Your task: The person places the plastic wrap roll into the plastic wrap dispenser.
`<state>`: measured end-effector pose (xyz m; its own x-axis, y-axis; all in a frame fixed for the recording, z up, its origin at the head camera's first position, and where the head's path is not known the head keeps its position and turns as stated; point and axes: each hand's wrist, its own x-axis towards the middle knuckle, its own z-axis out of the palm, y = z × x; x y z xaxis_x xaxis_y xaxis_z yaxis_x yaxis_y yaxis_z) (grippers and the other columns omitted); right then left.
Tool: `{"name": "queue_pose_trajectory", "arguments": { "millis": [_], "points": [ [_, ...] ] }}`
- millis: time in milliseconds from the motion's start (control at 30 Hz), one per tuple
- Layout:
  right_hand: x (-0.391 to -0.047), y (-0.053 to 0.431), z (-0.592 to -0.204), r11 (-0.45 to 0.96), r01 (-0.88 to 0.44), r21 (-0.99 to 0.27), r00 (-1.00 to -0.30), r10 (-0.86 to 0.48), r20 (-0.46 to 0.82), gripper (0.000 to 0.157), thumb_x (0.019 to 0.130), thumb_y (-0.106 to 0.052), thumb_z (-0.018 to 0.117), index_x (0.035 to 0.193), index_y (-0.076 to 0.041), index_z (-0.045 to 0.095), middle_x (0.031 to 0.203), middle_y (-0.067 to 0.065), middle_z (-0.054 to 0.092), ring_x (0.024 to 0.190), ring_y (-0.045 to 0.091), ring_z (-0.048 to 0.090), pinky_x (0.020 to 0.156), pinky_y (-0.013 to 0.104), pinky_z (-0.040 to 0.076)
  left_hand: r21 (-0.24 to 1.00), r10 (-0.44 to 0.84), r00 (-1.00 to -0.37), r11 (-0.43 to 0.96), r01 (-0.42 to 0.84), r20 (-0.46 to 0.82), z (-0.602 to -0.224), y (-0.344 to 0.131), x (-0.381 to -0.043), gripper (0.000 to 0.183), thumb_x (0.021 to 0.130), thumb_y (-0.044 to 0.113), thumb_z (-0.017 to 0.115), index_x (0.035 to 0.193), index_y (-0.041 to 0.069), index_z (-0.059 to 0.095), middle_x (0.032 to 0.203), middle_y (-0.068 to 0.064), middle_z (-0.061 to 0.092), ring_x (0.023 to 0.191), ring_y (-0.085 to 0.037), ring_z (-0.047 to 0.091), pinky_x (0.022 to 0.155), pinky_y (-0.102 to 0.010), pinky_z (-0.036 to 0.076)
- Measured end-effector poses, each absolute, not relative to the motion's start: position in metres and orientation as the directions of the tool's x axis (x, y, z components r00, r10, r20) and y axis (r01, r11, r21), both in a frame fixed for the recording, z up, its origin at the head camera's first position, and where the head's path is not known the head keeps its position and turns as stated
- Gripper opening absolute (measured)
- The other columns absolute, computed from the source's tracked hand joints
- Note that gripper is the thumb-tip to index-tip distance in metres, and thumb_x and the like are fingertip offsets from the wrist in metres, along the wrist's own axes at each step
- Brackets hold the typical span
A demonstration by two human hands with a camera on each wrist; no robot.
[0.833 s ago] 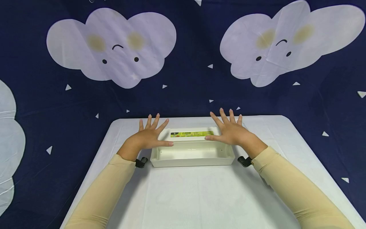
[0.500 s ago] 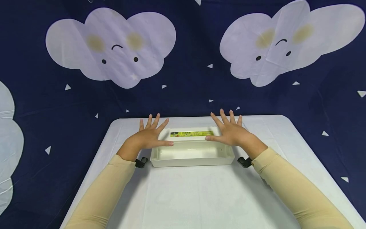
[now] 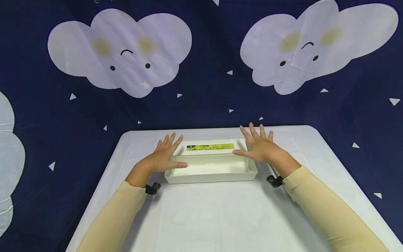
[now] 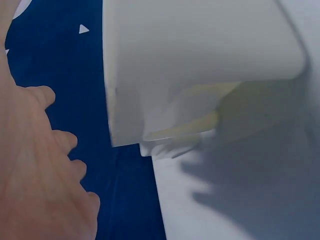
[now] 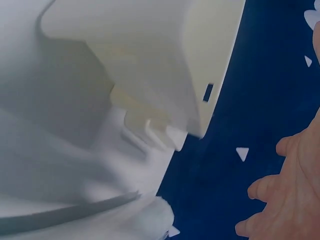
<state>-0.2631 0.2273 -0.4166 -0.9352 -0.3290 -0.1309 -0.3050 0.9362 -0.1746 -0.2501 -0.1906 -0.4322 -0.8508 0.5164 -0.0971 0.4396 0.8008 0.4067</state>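
A long, open white plastic box point(image 3: 210, 177) sits on the table in the head view. Behind its opening is a white panel point(image 3: 204, 152) with a yellow-green printed label point(image 3: 210, 147). My left hand point(image 3: 158, 159) hovers at the box's left end, fingers spread and thumb pointing inward over it. At the opposite end, my right hand point(image 3: 261, 148) is spread likewise, its thumb overlapping the corner in this view. Both wrist views show the box's end wall point(image 4: 200, 45) apart from the hand's fingers point(image 5: 265, 187). Neither hand holds anything.
A white cloth covers the table point(image 3: 207, 217), whose back edge meets a dark blue curtain point(image 3: 214, 98) printed with clouds. Low beside the right wrist lies a long, whitish rounded thing point(image 5: 152, 220), mostly hidden by the arm in the head view.
Both hands have moved outward, away from each other, and the left one also slightly toward the body. The box has stayed in place, while the head view has shifted a little.
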Motion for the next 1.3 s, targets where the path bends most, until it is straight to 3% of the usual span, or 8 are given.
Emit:
{"name": "queue_pose_trajectory", "arguments": {
  "millis": [267,500,633,933,1067,1300],
  "points": [
    [-0.261,0.247,-0.420,0.939,-0.261,-0.224,-0.946,-0.295,-0.137,0.118,0.089,-0.093,0.036,0.170,-0.020,-0.007,0.170,0.025,-0.014,0.148,0.056,-0.023,0.106,0.084,-0.011,0.494,0.556,-0.831,0.729,0.474,-0.025,-0.445,-0.195,-0.237,0.120,0.088,0.073,0.071,0.171,0.017,0.003,0.174,-0.010,-0.012,0.157,-0.030,-0.017,0.124,-0.058,-0.006],
    [-0.258,0.270,-0.422,0.937,-0.199,-0.288,-0.959,-0.247,-0.142,0.115,0.092,-0.087,0.042,0.170,-0.016,-0.005,0.170,0.027,-0.014,0.148,0.060,-0.019,0.107,0.082,-0.013,0.610,0.555,-0.831,0.645,0.460,0.039,-0.459,-0.199,-0.227,0.120,0.087,0.048,0.085,0.171,0.018,0.005,0.175,0.000,-0.008,0.158,-0.026,-0.013,0.125,-0.055,-0.004],
    [-0.255,0.286,-0.429,0.931,-0.163,-0.327,-0.961,-0.225,-0.159,0.114,0.094,-0.085,0.043,0.169,-0.015,-0.007,0.169,0.028,-0.014,0.147,0.059,-0.022,0.106,0.082,-0.013,0.683,0.537,-0.840,0.589,0.433,0.069,-0.469,-0.201,-0.219,0.126,0.081,0.038,0.093,0.171,0.016,0.007,0.176,0.002,-0.004,0.159,-0.027,-0.010,0.125,-0.054,-0.001],
    [-0.240,0.318,-0.441,0.911,-0.101,-0.401,-0.967,-0.185,-0.176,0.111,0.099,-0.077,0.047,0.168,-0.012,-0.010,0.168,0.032,-0.013,0.145,0.061,-0.022,0.105,0.083,-0.014,0.778,0.492,-0.860,0.484,0.401,0.137,-0.488,-0.205,-0.207,0.142,0.064,0.030,0.105,0.171,0.015,0.012,0.176,-0.007,0.004,0.159,-0.030,-0.005,0.123,-0.063,0.008],
    [-0.232,0.329,-0.444,0.900,-0.081,-0.429,-0.967,-0.175,-0.186,0.110,0.100,-0.075,0.047,0.168,-0.010,-0.010,0.167,0.032,-0.014,0.144,0.063,-0.021,0.106,0.083,-0.013,0.797,0.454,-0.878,0.470,0.380,0.151,-0.492,-0.204,-0.205,0.142,0.062,0.025,0.106,0.170,0.011,0.014,0.176,-0.005,0.004,0.159,-0.026,-0.002,0.123,-0.062,0.010],
    [-0.221,0.346,-0.447,0.855,-0.057,-0.515,-0.961,-0.186,-0.203,0.108,0.102,-0.071,0.047,0.167,-0.010,-0.014,0.166,0.034,-0.015,0.144,0.065,-0.019,0.108,0.082,-0.009,0.824,0.372,-0.919,0.474,0.311,0.133,-0.497,-0.207,-0.206,0.138,0.066,0.031,0.104,0.171,0.017,0.015,0.175,0.004,0.006,0.159,-0.026,0.006,0.123,-0.062,0.012]
  ]
}}
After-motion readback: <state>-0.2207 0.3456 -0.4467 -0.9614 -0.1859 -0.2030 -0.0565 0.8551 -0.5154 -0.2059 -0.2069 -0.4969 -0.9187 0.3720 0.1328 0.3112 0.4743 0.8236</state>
